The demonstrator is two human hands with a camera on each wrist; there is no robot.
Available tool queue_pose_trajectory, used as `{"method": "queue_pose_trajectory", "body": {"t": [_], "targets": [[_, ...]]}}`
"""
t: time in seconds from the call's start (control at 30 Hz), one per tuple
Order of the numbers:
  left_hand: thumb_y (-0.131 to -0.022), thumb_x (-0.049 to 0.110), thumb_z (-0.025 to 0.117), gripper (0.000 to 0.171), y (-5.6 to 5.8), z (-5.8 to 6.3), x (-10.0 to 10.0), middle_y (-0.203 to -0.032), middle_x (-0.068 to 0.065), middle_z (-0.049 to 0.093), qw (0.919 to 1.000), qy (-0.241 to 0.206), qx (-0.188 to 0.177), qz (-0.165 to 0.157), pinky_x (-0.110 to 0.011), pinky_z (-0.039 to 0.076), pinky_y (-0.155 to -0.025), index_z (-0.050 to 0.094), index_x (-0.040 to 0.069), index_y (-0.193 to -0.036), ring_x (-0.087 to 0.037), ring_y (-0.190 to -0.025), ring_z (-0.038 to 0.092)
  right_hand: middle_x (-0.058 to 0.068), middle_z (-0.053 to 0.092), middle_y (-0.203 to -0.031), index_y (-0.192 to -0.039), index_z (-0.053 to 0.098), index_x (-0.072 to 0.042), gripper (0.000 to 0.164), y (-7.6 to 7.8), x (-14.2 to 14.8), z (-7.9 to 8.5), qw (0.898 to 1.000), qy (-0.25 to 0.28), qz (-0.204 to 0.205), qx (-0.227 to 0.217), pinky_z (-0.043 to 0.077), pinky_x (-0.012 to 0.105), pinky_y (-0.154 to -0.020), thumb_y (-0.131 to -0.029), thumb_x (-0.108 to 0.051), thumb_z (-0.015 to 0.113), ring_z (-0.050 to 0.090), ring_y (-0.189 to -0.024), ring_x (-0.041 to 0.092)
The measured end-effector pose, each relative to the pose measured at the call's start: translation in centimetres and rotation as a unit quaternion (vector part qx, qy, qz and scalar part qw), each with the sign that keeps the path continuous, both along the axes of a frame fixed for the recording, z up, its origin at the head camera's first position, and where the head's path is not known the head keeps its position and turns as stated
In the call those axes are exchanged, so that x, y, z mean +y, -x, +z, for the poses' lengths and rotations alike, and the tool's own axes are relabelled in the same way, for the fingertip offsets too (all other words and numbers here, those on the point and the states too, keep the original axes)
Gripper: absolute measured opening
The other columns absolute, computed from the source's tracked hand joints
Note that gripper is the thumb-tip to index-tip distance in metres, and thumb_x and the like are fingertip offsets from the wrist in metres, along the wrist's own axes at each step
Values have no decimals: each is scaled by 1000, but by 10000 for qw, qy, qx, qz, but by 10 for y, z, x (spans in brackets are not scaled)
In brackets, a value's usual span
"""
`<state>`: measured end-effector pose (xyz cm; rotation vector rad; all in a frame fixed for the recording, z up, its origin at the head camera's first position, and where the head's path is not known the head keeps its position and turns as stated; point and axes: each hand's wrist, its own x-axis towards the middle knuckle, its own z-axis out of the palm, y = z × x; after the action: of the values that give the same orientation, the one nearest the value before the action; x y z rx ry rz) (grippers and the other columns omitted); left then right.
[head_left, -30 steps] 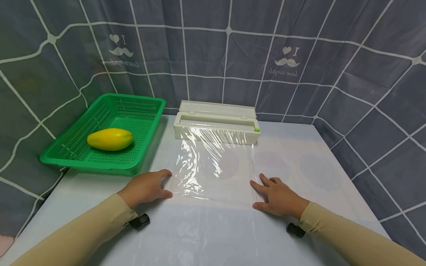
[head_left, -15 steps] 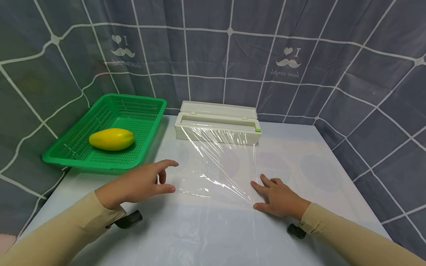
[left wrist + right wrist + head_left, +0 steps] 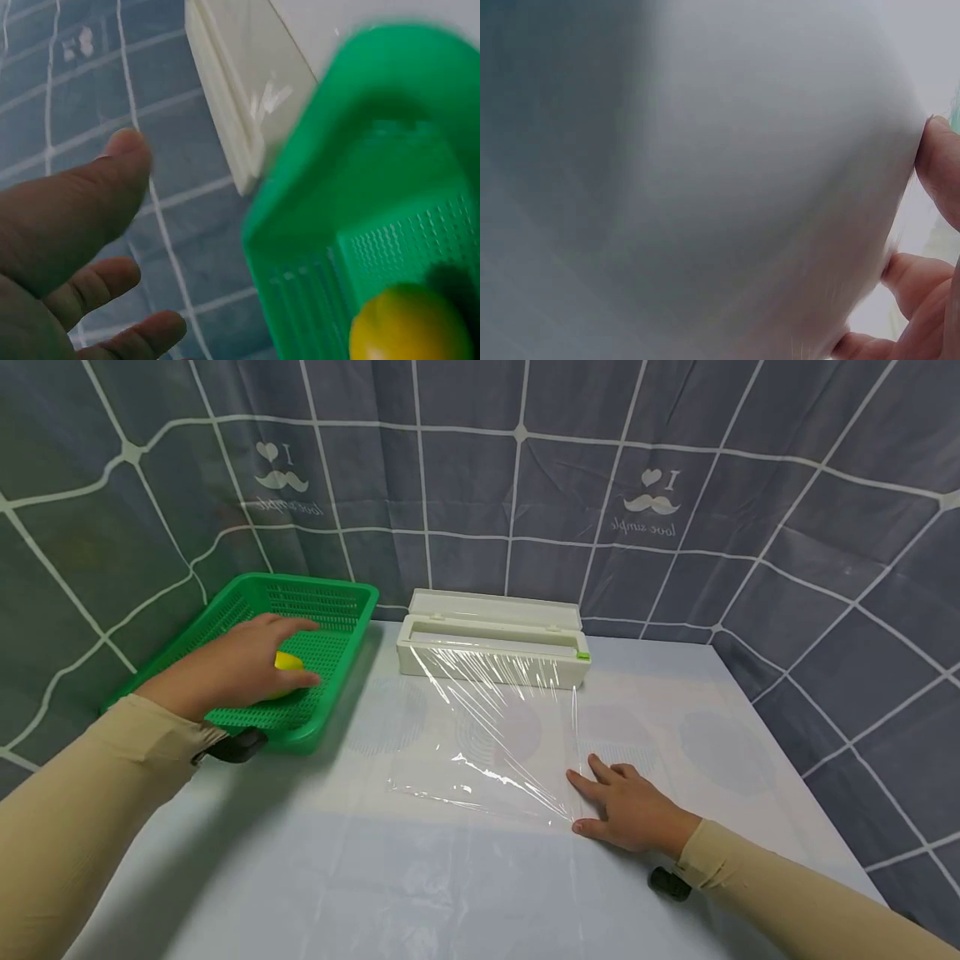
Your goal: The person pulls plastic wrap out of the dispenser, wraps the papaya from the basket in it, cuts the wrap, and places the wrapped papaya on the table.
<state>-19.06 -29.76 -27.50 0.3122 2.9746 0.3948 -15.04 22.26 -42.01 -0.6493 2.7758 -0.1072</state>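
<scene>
L hand (image 3: 236, 664) is up over the green basket (image 3: 347, 660), palm side down, index & thumb stretched fwd w/ a gap btwn them; it's loose, nothing in its grasp. Yellow fruit (image 3: 288, 661) lies in the basket, partly hidden behind that hand in the head view, a bit showing btwn index & thumb; L wrist view has thumb & fingers spread, well apart from the fruit in that pic. L forearm reaches in from the lower L, raised off the table (image 3: 375, 877), tan sleeve (image 3: 97, 810) to the wrist, w/ a black device (image 3: 237, 746) under it. R hand (image 3: 633, 810) is low at the R edge of the clear film (image 3: 487, 752), fingers fanned & fairly straight, tips resting on the edge, thumb at the near R corner; not clenched. R wrist view is mostly blurred, but fingertips show along the film edge. Film runs from the front of the white box (image 3: 495, 656) toward the person, flat-ish w/ creases, near L corner unheld. Box sits at the back, lid (image 3: 495, 607) up, by the grey curtain (image 3: 465, 477).
</scene>
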Motion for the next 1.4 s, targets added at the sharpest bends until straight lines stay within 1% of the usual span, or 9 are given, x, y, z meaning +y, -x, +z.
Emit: {"method": "queue_pose_trajectory", "body": {"t": [0.2,0.43,0.53,0.6,0.73,0.93,1.13,1.3,1.4], "targets": [[-97,49,73,91,24,-9,-29,-161,-41,24,9992,161,-358,92,-79,34,-109,30,4,-163,-63,-145,28,26,35,-167,-162,44,-21,82,-1,0,-1,10000,-27,18,-3,46,64,-111,-94,-59,71,44,-142,54],[-96,43,76,91,38,-20,-51,-157,-46,28,9967,367,-717,119,-80,32,-109,30,-3,-160,-66,-144,25,25,34,-168,-162,43,-23,83,-2,-3,2,10000,-33,-57,-75,44,65,-113,-94,-60,71,41,-144,54],[-95,38,78,92,43,-25,-61,-154,-48,31,9955,470,-815,119,-79,34,-110,30,-7,-158,-66,-142,29,25,35,-168,-162,44,-23,83,-3,-3,2,10000,-46,-37,-61,45,65,-113,-93,-60,71,41,-144,55],[-94,36,79,92,45,-28,-67,-151,-49,33,9943,549,-893,181,-77,37,-108,30,-9,-157,-65,-138,36,26,35,-167,-162,44,-22,83,-3,-3,2,10000,-45,-22,-49,45,65,-112,-93,-59,71,42,-143,55],[-91,33,81,91,47,-33,-75,-143,-49,44,9917,667,-1057,291,-73,45,-100,33,-11,-154,-57,-119,53,26,35,-167,-162,44,-22,83,-3,-5,3,10000,-39,-37,-60,44,66,-113,-93,-59,71,42,-144,55],[-90,25,81,86,51,-35,-79,-135,-45,50,9900,614,-1248,252,-66,49,-91,34,-11,-154,-47,-105,56,25,36,-167,-162,44,-22,84,-3,-5,1,10000,-70,-56,-19,45,66,-112,-92,-60,72,42,-143,55],[-86,17,82,82,56,-39,-81,-134,-45,51,9902,579,-1238,296,-58,53,-83,40,-7,-153,-45,-101,56,25,36,-167,-162,44,-22,83,-3,-4,-1,10000,-66,-49,17,46,65,-112,-93,-60,72,43,-143,55],[-84,14,84,80,62,-42,-82,-138,-48,45,9917,654,-1063,311,-57,54,-80,46,-4,-152,-49,-105,54,25,36,-167,-162,44,-22,83,-3,-3,-2,10000,-63,-27,30,45,65,-112,-93,-60,71,42,-143,55],[-86,14,82,75,65,-44,-83,-135,-50,42,9916,772,-982,325,-57,55,-78,47,-1,-151,-50,-103,54,25,36,-167,-162,44,-22,83,-3,-3,-3,10000,-60,-5,51,45,66,-112,-93,-60,71,42,-143,56]]}}
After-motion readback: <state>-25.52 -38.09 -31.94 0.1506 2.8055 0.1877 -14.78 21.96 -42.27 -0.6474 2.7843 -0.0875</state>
